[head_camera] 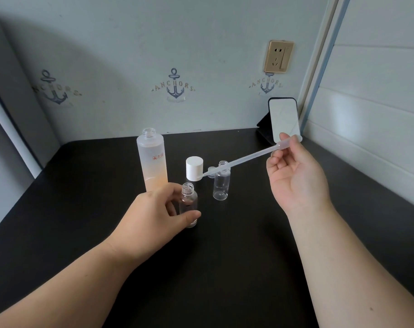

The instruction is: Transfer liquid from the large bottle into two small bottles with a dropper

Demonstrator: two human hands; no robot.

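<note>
A tall frosted large bottle, uncapped and holding orange liquid in its lower part, stands on the black table. My left hand grips a clear small bottle, open at the top, just right of it. A second clear small bottle stands farther right, also open. My right hand pinches the bulb end of a translucent plastic dropper, held in the air. Its tip points left and down, near the white cap.
The white cap of the large bottle stands behind the small bottles. Small clear caps lie beside it. A phone on a black stand leans at the back right. A wall with a socket closes the back, a panelled wall the right side.
</note>
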